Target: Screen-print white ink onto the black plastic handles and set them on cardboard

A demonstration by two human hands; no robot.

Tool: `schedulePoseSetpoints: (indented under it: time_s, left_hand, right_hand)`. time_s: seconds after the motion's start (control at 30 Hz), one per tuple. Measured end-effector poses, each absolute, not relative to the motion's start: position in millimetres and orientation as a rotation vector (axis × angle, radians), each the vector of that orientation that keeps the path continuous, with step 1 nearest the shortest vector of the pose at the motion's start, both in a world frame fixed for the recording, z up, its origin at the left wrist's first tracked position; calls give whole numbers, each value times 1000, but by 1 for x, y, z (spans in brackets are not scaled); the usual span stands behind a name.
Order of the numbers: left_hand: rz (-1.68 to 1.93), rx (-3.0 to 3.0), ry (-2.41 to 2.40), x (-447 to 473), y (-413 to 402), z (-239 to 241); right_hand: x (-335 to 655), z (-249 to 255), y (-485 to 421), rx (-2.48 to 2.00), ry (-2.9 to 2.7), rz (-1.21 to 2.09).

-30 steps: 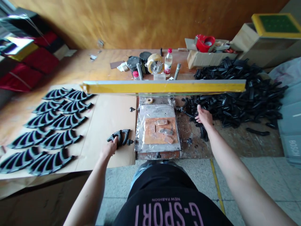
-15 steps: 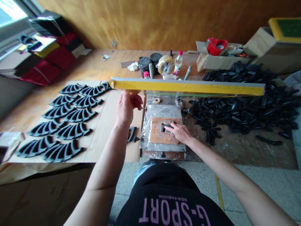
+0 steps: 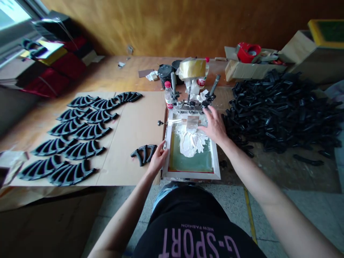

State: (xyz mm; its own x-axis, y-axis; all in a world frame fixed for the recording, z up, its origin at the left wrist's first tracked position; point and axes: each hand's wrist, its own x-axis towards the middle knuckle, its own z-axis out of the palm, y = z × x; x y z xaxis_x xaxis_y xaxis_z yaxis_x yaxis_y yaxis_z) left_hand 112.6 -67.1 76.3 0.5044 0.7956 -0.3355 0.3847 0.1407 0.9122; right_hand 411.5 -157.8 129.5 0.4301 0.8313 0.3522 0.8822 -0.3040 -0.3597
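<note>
A screen-printing frame (image 3: 217,168) lies flat over the work base, with white ink (image 3: 191,143) spread on its green mesh. My left hand (image 3: 159,157) grips the frame's left edge. Over the upper right part of the frame is my right hand (image 3: 215,126), its fingers apart and one fingertip close beside a squeegee (image 3: 192,122); whether they touch I cannot tell. The squeegee rests in the ink near the hinge clamps (image 3: 192,104). Left of the frame, a few curved black handles (image 3: 144,154) lie on the cardboard. The base below is hidden.
Rows of black handles (image 3: 84,150) lie fanned out at the left. A large heap of black handles (image 3: 279,114) covers the right side. Behind the frame stand a bottle (image 3: 168,96), dark tubs (image 3: 164,73) and a tape roll (image 3: 192,68). An open carton (image 3: 255,70) sits at the back right.
The raised frame has come down flat over the base. My left hand has moved down to its left edge. My right hand has left the black handle on the base and moved up near the squeegee.
</note>
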Motion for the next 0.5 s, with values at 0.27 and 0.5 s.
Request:
schedulePoseSetpoints:
  time_s: [0.27,0.5]
  left_hand:
    - [392,1479,1130,113,-61,52]
    - [378,1475,1107,113,-61,54]
  right_hand:
    - [349,114,-180,-2044,-2145,232]
    - [358,118,-194,-1968,-2153,195]
